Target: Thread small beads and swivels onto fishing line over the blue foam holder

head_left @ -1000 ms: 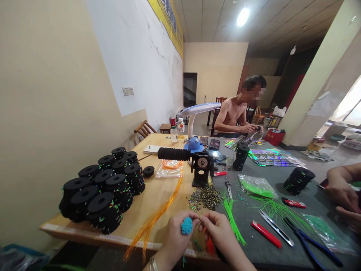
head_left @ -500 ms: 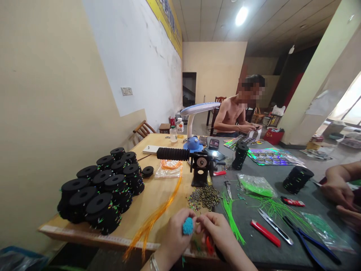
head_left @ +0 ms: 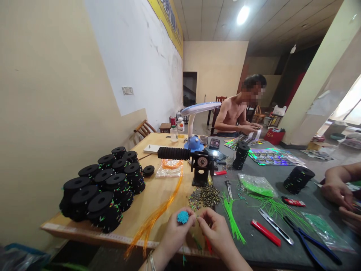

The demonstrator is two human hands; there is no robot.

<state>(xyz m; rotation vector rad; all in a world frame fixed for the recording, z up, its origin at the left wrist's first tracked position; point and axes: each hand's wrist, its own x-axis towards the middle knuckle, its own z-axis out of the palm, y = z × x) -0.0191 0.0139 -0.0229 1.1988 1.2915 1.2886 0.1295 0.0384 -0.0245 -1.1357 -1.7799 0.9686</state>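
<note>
Turquoise knobbly bundle [head_left: 182, 216] sits at six o'clock in the left hand [head_left: 175, 226], its grip closed around it; likely light, springy, best held just below its top. Right hand [head_left: 213, 225]: fingertips near together, whether pinching anything I cannot tell.

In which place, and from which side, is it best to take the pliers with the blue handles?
I would grip the pliers around both blue handles, with the right hand coming from above, at the near side. They lie on the dark surface with handles spread toward the near right and the narrow nose pointing away, so this end seems easiest.
</note>
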